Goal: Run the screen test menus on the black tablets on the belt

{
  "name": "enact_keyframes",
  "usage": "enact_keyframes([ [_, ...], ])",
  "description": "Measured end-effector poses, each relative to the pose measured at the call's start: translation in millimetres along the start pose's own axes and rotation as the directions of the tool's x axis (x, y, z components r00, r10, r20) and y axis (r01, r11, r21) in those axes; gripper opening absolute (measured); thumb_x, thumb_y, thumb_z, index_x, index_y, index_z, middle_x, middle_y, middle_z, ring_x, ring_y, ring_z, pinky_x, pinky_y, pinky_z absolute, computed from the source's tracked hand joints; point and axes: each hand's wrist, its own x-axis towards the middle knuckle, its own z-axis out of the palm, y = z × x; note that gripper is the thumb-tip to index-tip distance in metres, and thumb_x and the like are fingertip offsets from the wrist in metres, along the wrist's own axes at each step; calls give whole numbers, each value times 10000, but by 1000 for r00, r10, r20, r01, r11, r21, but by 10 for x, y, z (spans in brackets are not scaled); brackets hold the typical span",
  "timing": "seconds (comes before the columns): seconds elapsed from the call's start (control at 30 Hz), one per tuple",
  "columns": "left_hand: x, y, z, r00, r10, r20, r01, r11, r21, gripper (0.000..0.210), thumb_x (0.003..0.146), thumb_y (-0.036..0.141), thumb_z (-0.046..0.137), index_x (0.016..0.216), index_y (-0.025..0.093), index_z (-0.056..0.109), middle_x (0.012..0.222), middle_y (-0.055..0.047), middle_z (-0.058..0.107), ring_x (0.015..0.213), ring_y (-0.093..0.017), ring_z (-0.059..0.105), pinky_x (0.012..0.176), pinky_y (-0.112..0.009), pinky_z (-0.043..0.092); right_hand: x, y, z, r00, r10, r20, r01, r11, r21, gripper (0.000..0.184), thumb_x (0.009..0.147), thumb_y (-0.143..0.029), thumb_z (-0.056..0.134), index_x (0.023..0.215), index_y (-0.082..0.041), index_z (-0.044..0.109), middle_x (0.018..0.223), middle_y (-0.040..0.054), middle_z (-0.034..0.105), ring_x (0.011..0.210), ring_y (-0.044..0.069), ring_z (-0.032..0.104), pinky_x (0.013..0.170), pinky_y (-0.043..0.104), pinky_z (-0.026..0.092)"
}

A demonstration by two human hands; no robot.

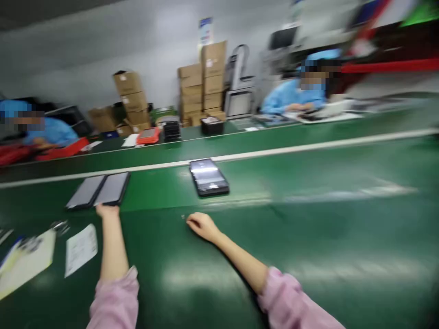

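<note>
Two flat, black-framed slabs with grey faces, tablet-like in shape, lie side by side on the left. My left hand (109, 210) grips the near edge of the right-hand slab (112, 188); its fingers are partly hidden there. The other slab (86, 192) lies against it on the left. My right hand (203, 225) rests on the green table, loosely curled, with nothing visible in it. Beyond it lies a black phone-like device (208, 177) with a shiny, light-reflecting face. The picture is blurred by motion.
A paper slip (81, 249) and a yellowish sheet (30, 262) with small metal items lie at left. A pale strip (274, 151) crosses the green table (212, 283). Beyond it are a red tray (148, 136), a black stack (171, 130), cardboard boxes (213, 68) and two co-workers in blue.
</note>
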Motion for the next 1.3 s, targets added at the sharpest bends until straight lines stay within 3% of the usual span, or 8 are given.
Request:
enact_keyframes([
  [0.13,352,23,-396,978,18,-207,-71,965,-253,533,1000,519,252,1281,257,621,1339,-107,593,1280,-270,548,991,-474,496,21,100,5,1000,-26,12,25,996,82,230,962,-292,488,840,-212,666,696,22,642,644,169,604,638,275,455],
  [0.27,557,-87,-614,969,-90,-232,-10,917,-398,545,952,531,221,1282,268,568,1407,-135,486,1353,-267,464,979,-497,491,31,94,-20,999,-20,28,16,992,124,249,963,-338,487,828,-213,654,685,21,639,609,166,593,608,279,457],
  [0.4,650,-105,-751,967,-163,-197,58,889,-454,541,965,563,146,1114,235,549,1296,-138,495,1242,-247,531,903,-453,533,35,57,-38,1000,-1,15,-1,992,130,263,954,-365,492,810,-215,653,672,21,645,589,167,590,592,280,460],
  [0.57,785,-95,-761,966,-198,-166,99,876,-472,502,963,604,238,1043,218,549,1200,-131,531,1219,-275,538,938,-473,528,38,67,-37,1000,16,-1,-16,990,143,278,950,-384,490,807,-219,661,670,26,658,576,171,588,580,285,470],
  [0.73,810,-139,-762,974,-157,-166,56,869,-491,511,964,569,317,1291,233,522,1368,-153,490,1300,-255,519,995,-387,522,37,80,-48,998,54,-28,-48,985,168,326,950,-441,482,800,-220,670,660,33,665,550,178,584,547,291,473],
  [0.93,738,-140,-876,978,-152,-145,63,870,-488,651,933,657,297,1475,312,403,1598,-117,283,1445,-346,387,1085,-532,442,39,74,-48,997,67,-39,-59,981,184,339,946,-455,496,792,-213,677,658,24,669,530,166,566,534,280,462],
  [1.17,709,-116,-848,979,-175,-104,102,864,-494,651,929,633,279,1429,255,454,1589,-177,313,1475,-373,330,1100,-644,340,52,44,-64,996,78,-34,-70,978,195,382,948,-491,483,782,-208,679,633,25,651,540,166,564,542,280,460],
  [1.3,693,-144,-833,980,-139,-144,50,867,-497,528,945,604,234,1336,365,497,1569,-83,375,1435,-315,408,1084,-643,346,56,19,-81,995,89,-35,-81,977,196,405,949,-512,474,776,-208,678,610,25,636,526,165,550,534,284,457],
])
